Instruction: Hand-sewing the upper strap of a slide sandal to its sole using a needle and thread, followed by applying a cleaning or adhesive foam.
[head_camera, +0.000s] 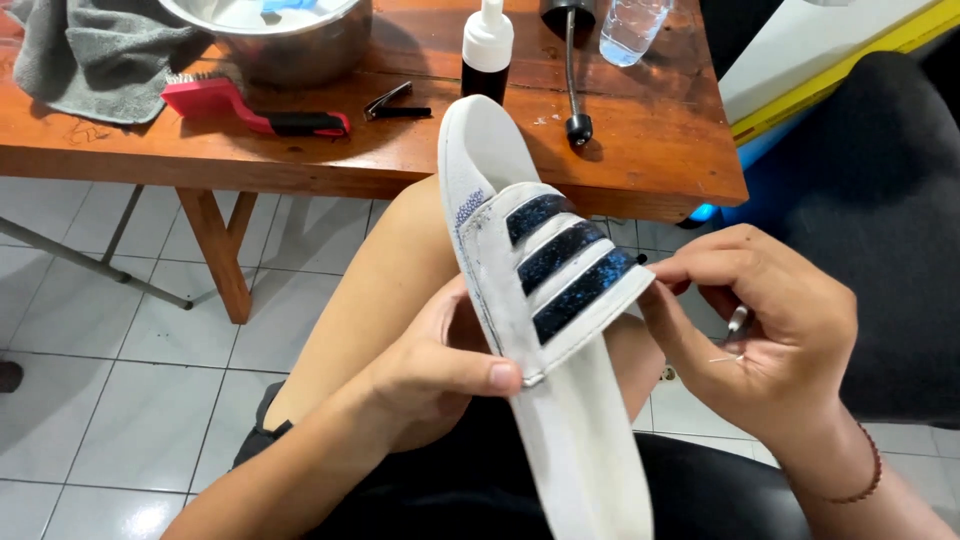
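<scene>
Left hand (440, 365) cupped palm-up, thumb pressed flat across the top, forearm angled in from lower left. Right hand (770, 320) curled, fingertips pinching, wrist bent inward.

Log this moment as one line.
left hand: holds white slide sandal | right hand: pinches strap edge, small metal tool in palm | wooden table behind

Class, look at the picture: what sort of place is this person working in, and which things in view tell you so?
Probably a small home or informal shoe-cleaning spot: a wooden table on a tiled floor holds a red brush, a metal bowl and a grey cloth.
</scene>
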